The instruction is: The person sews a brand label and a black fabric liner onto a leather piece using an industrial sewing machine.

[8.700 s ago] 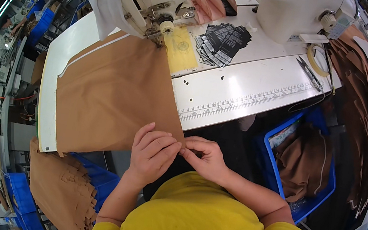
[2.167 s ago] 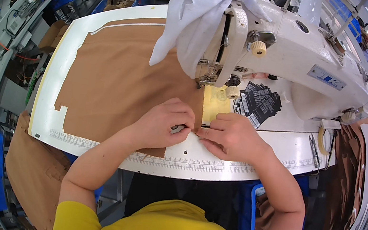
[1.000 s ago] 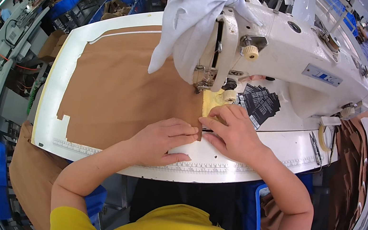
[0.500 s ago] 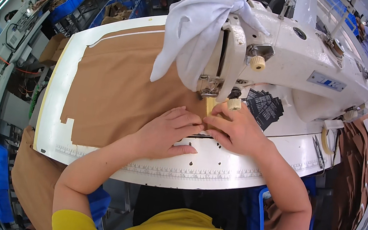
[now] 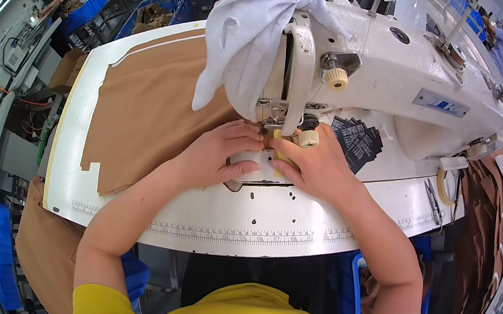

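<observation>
Brown fabric [image 5: 147, 108] lies flat on the white sewing table, its right end running under the head of a white sewing machine [image 5: 384, 66]. My left hand [image 5: 216, 151] rests its fingertips on the fabric edge beside the presser foot, thumb spread apart. Opposite it, my right hand [image 5: 319, 164] has its index finger and thumb apart around a yellow strip [image 5: 279, 155] next to the foot; its other fingers are partly hidden behind the machine's knob. The needle cannot be made out. A white cloth [image 5: 252, 26] drapes over the machine's head.
Black labels [image 5: 356, 145] lie fanned right of the needle area. Thread snips [image 5: 434, 202] and a tape roll [image 5: 449, 185] sit at the table's right. Brown pieces [image 5: 480, 252] hang beyond. Blue bins [image 5: 351, 298] stand below; other people work at the back.
Both hands have moved away from me, closer to the presser foot. The fabric's right part has shifted farther under the machine, baring white table by my left thumb. The view has shifted slightly.
</observation>
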Available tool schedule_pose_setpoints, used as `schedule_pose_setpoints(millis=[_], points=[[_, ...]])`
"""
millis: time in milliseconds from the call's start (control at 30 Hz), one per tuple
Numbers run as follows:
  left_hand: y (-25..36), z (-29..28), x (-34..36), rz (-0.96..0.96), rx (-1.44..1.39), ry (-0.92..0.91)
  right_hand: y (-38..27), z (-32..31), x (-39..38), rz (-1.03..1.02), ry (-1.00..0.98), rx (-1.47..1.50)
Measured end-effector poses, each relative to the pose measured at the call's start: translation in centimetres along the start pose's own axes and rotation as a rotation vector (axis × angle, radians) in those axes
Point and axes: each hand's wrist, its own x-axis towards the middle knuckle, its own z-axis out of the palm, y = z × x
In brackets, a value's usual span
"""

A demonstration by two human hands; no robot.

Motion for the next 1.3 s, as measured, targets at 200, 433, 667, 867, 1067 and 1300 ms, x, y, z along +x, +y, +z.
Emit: schedule_pose_setpoints(millis=[200, 433, 667, 867, 1067, 1300], points=[[-1.0, 0.2, 0.9, -0.036, 0.007, 0.079, -0.2, 0.3, 0.2, 0.015, 0.044, -0.095], [-1.1, 0.2, 1.2, -0.033, 0.07, 0.119, 0.6, 0.2, -0.1, 0.072, 0.202, -0.039], [-1.2, 0.2, 1.2, -0.043, 0.068, 0.101, 1.6, -1.6, 0.4, 0.395, 0.502, 0.528], [-1.0, 0.1, 1.2, -0.058, 0.064, 0.063, 1.1, -1.9, 0.8, 0.434, 0.571, 0.537], [-0.5, 0.1, 0.9, -0.031, 0.118, 0.109, -0.1, -2.8, -1.2, 0.365, 0.413, 0.332], [-2.2, -2.4, 0.5, -0.004, 0.361, 0.15, 0.2, -1.2, -2.1, 0.103, 0.398, 0.19]])
